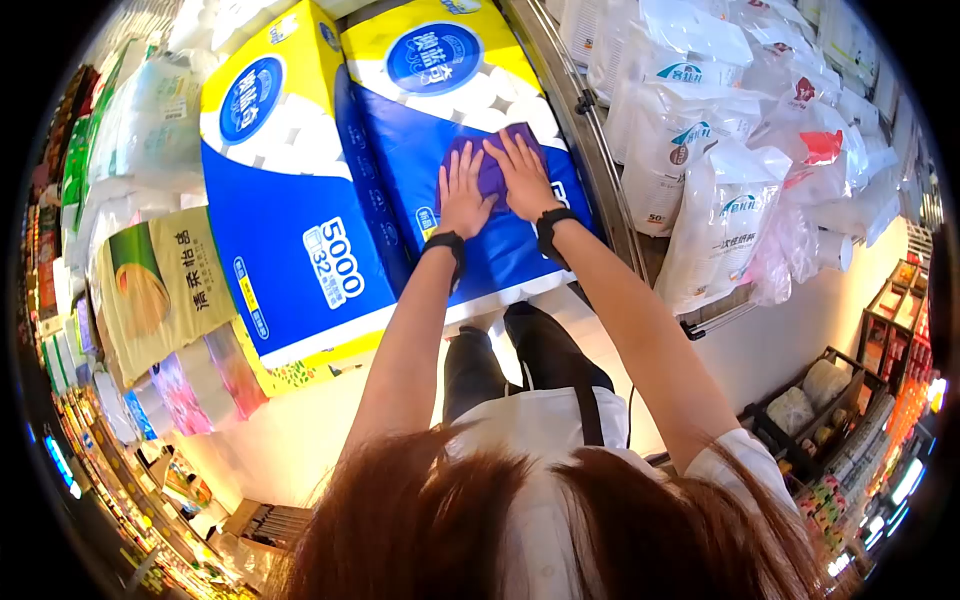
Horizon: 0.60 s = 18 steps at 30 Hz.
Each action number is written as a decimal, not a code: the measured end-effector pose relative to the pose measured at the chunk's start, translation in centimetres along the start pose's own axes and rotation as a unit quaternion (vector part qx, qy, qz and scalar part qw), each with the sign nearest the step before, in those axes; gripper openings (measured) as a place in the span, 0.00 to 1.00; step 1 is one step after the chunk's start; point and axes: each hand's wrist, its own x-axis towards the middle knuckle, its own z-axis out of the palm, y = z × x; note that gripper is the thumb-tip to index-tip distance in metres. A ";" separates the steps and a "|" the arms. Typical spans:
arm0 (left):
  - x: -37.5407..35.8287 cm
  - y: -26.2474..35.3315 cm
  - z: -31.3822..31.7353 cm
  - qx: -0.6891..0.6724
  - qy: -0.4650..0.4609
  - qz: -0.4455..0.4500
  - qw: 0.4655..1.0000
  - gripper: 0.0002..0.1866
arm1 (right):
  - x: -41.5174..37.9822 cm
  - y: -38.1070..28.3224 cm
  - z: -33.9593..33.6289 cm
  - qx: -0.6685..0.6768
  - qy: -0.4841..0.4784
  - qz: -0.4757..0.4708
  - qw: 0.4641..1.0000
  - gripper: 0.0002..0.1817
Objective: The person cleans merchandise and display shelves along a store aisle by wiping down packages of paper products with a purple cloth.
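A purple cloth (490, 181) lies on a large blue, white and yellow tissue paper pack (400, 130). My left hand (464, 195) is flat on the cloth's left part with the fingers stretched out. Close beside it, my right hand (522, 180) presses on the right part, its fingers also extended. Neither hand is wrapped around anything. The parts of the cloth under my palms are hidden. Dark bands circle both wrists. A second matching tissue pack (275, 200) sits against the first on the left.
On the right, bagged paper cups (730, 215) stand beyond a metal rail (625, 215). A yellowish tissue package (165, 285) lies at the left among other wrapped goods. Black crates (815, 400) sit at the lower right, near stocked shelves.
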 end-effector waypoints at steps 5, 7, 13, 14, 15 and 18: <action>-6.5 1.3 -0.1 0.012 0.012 -0.025 1.000 0.50 | -4.6 -2.4 0.6 0.012 -0.002 -0.061 0.998 0.44; -9.1 1.9 -0.2 0.002 0.040 -0.024 0.999 0.48 | -6.3 -3.0 1.3 0.018 -0.010 -0.075 0.997 0.45; -16.6 2.9 -0.2 0.012 0.054 -0.024 0.998 0.47 | -11.7 -5.5 2.1 0.000 -0.055 -0.115 0.992 0.47; -17.7 3.2 -0.6 0.006 0.047 -0.024 0.999 0.46 | -12.6 -5.9 1.9 -0.001 -0.065 -0.122 0.990 0.47; -18.7 3.6 -1.3 0.000 0.038 -0.025 0.999 0.46 | -13.6 -6.3 1.9 -0.002 -0.074 -0.128 0.989 0.47; -21.4 4.3 -3.1 -0.026 0.027 -0.013 0.999 0.43 | -16.1 -7.1 2.2 -0.005 -0.067 -0.151 0.986 0.46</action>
